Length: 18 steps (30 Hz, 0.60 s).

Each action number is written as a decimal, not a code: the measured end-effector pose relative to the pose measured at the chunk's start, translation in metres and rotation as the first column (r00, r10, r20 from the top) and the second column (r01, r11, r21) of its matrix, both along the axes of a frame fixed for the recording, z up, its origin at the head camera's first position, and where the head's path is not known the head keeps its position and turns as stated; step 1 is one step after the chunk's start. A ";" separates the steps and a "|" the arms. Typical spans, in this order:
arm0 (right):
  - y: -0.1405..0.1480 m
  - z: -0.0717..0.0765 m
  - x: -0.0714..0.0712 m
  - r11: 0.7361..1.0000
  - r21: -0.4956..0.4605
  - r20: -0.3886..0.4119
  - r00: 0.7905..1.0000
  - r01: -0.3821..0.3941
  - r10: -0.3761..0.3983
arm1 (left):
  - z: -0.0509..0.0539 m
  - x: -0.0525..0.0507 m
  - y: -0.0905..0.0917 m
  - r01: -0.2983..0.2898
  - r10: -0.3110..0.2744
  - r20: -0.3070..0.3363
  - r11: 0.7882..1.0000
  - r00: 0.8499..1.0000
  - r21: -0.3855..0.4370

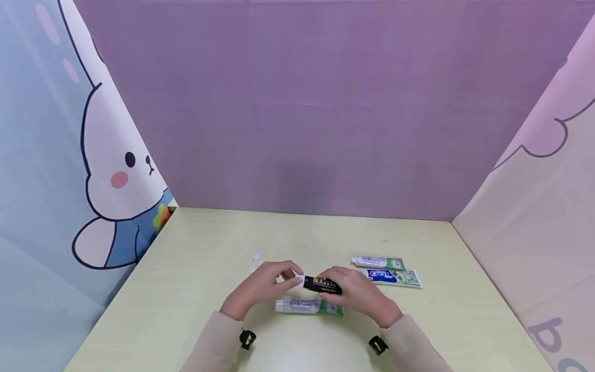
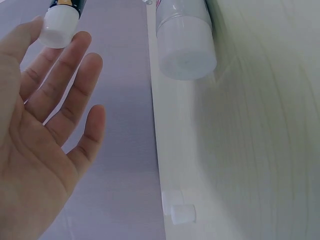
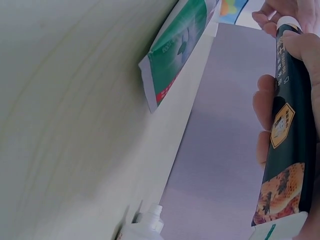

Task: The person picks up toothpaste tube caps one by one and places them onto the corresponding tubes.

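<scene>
A black tube (image 1: 321, 284) with a white cap is held off the table between the hands. My right hand (image 1: 355, 292) grips its body; in the right wrist view the tube (image 3: 287, 135) shows a picture panel near its flat end. At the other end, my left hand (image 1: 267, 287) pinches the white cap (image 2: 61, 25) between thumb and fingertips, its other fingers spread loosely. Below the hands, a green-and-white toothpaste tube (image 1: 304, 307) lies on the table, its white cap end (image 2: 186, 50) pointing left.
Two more tubes lie to the right: a green-and-white one (image 1: 378, 262) and a blue-and-green one (image 1: 392, 277). The right wrist view shows a bare white nozzle (image 3: 154, 212). Two small white caps, one nearer (image 2: 183, 214), lie left. A purple backdrop (image 1: 307, 113) stands behind the table (image 1: 204, 232).
</scene>
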State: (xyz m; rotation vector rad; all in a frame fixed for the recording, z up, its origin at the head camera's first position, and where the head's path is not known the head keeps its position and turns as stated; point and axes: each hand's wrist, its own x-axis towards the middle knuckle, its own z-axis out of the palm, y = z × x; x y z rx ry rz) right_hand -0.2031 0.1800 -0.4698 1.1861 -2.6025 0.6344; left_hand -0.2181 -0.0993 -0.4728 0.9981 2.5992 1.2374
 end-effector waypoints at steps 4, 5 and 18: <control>-0.001 -0.001 0.000 1.000 -0.010 -0.015 1.000 -0.008 0.008 | 0.000 0.001 0.000 -0.006 0.006 0.011 1.000 1.000 0.007; -0.001 -0.001 0.000 1.000 -0.012 -0.016 1.000 -0.010 0.009 | 0.000 0.001 -0.001 -0.003 0.003 0.014 1.000 1.000 0.012; -0.002 -0.003 0.000 1.000 -0.029 -0.014 1.000 -0.009 0.008 | 0.000 -0.001 -0.001 0.007 -0.003 -0.047 0.998 0.999 0.070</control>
